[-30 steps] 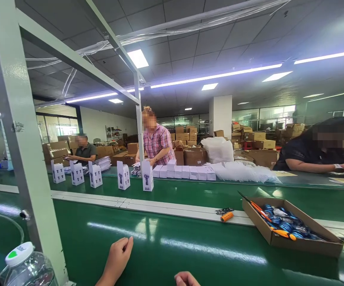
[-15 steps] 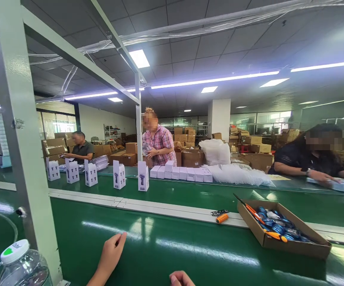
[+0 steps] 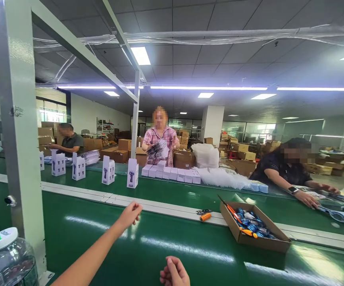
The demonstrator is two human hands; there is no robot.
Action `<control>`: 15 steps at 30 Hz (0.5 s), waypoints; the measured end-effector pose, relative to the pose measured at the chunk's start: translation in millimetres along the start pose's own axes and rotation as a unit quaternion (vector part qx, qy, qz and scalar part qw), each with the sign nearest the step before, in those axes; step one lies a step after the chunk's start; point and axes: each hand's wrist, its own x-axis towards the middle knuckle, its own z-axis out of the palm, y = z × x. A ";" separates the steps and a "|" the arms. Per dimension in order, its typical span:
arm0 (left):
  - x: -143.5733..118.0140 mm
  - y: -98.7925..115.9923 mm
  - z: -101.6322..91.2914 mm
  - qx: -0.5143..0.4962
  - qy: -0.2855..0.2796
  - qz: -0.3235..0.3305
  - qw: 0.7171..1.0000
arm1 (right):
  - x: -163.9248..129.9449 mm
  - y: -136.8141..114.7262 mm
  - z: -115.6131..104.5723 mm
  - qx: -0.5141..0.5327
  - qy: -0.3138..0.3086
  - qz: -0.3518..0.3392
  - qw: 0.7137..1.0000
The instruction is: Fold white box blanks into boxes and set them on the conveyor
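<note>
The nearest white carton [image 3: 132, 174] is stood upright on the far part of the green worktop [image 3: 174, 194], beyond the pale strip [image 3: 166, 209], with its end flap raised. More upright cartons [image 3: 108, 171] are spaced out in a row to its left, perhaps so that each can be got at singly. The left hand [image 3: 132, 213] is held out by the near edge of that strip, apart from the carton; its grip is curled and nothing is seen in it, though whether the fingertips are pressed together cannot be told. The right hand [image 3: 174, 271] is held lower, over the near green surface; that grip is loosely bent, with nothing seen inside, and whether thumb and fingers meet cannot be made out. An orange cylinder [image 3: 205, 217] is laid at the strip, near the cardboard tray [image 3: 258, 243], by whose walls blue parts [image 3: 252, 226] are gathered, probably against scattering. An orange tool [image 3: 234, 213] is rested across the tray's rim, likely for easy picking up. Farther back, small white boxes [image 3: 174, 174] are set close together, seemingly to save room, and flat printed pieces [image 3: 157, 151] are held by a person in a checked shirt [image 3: 167, 139].
</note>
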 end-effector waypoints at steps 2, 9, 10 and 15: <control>11.9 19.8 11.4 -0.069 0.007 -0.039 0.997 | -2.2 -9.4 -2.8 0.000 -0.002 0.001 1.000; 73.4 68.8 4.4 -0.205 0.078 -0.148 0.965 | -7.0 -30.2 -10.8 0.011 0.013 -0.010 1.000; 78.8 69.4 -1.4 -0.216 0.069 -0.157 0.961 | -6.2 -32.6 -13.1 0.010 0.018 -0.012 1.000; 91.9 47.0 -35.6 -0.154 -0.025 -0.225 0.962 | 1.1 -43.6 -22.6 -0.044 0.049 -0.062 0.996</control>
